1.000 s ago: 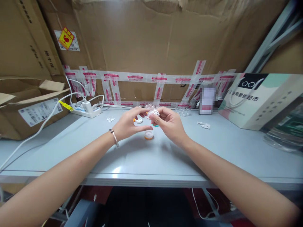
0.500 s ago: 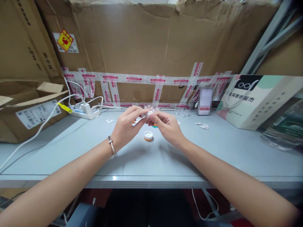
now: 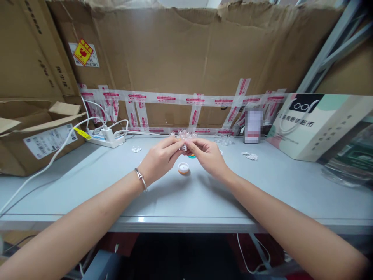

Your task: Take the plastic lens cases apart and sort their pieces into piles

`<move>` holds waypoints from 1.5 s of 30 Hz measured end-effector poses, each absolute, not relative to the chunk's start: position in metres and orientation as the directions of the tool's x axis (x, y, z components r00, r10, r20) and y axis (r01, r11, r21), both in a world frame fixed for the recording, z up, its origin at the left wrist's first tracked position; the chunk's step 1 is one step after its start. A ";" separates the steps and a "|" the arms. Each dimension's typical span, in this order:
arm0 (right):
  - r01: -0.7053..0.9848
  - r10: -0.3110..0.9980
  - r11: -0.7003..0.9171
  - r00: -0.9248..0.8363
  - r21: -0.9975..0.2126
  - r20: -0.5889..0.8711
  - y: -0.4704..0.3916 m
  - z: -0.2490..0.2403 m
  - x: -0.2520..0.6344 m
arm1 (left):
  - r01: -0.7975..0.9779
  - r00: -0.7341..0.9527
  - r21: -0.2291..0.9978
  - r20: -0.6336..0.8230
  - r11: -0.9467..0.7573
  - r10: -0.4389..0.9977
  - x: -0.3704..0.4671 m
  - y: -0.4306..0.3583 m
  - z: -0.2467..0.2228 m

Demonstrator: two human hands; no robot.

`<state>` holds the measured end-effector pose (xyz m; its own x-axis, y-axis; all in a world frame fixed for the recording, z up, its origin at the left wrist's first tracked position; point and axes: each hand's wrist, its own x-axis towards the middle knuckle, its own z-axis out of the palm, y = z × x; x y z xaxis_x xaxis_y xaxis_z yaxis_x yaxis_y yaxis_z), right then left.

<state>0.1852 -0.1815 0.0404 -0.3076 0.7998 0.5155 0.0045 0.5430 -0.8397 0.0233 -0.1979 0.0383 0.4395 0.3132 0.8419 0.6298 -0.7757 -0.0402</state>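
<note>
Head view: left hand (image 3: 159, 157) and right hand (image 3: 208, 155) pinch a small white piece (image 3: 184, 147) between fingertips, above mid-bench (image 3: 180, 198). Round white-and-orange cap (image 3: 183, 168) sits just below them. Bare surface runs from cap to front edge; cardboard wall (image 3: 171, 50) bounds the back.

There are two hands (image 3: 159, 161) (image 3: 208, 157), one phone (image 3: 253, 126) and one power strip (image 3: 108, 140).

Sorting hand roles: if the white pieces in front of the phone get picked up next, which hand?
Right, probably. The white pieces lie beyond the right hand, so the left hand would have to cross it. Both seem to pinch a small part, so right must let go first.
</note>
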 end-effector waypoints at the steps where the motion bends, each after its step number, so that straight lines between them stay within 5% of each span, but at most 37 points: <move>1: -0.006 0.810 0.519 -0.317 -0.855 0.494 -0.181 0.040 0.185 | 0.642 0.445 -0.052 0.838 -0.765 0.316 0.023 -0.198 0.038; 29: 0.034 0.829 0.522 -0.256 -0.852 0.498 -0.186 0.037 0.185 | 0.717 0.479 -0.229 0.848 -0.658 0.227 0.027 -0.200 0.030; 45: -0.202 0.884 0.207 -0.381 -0.957 0.272 -0.173 0.037 0.186 | 0.643 0.385 -0.047 0.883 -0.765 0.269 0.023 -0.198 0.037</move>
